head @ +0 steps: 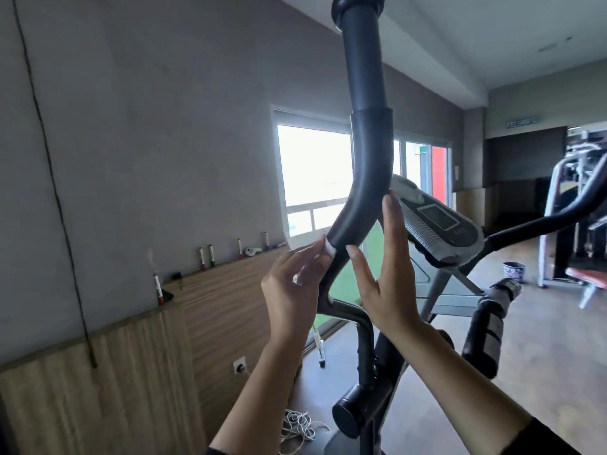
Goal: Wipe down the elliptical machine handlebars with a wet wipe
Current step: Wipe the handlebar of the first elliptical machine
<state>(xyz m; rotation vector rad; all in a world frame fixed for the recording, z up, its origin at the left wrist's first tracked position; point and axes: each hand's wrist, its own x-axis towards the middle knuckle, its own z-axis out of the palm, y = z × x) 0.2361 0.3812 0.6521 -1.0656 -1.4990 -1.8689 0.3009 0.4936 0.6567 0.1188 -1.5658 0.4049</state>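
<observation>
Wiping is looking only partly done in the head view: the left hand (292,290) is pinching a small folded white wet wipe (329,253) between thumb and curled fingers and pressing it against the lower bend of the tall dark curved left handlebar (369,159), just above where the tube is joining the frame. The right hand (387,284) is holding its fingers straight and relaxed along the bar's right side, grasping nothing; whether the fingertips are touching the tube I cannot tell. No sheen is showing which stretch is already wiped, so the long upper run is probably remaining, as are the dark right handlebar (542,221) and the short padded black grip (489,326) lower down. The grey console with a small screen (437,221) is sitting just behind the right hand, crowding any sweep across. Tangled white cord (299,425) is lying on the floor by the machine's base, and a grey weight machine (558,178) is standing well apart at the right.
</observation>
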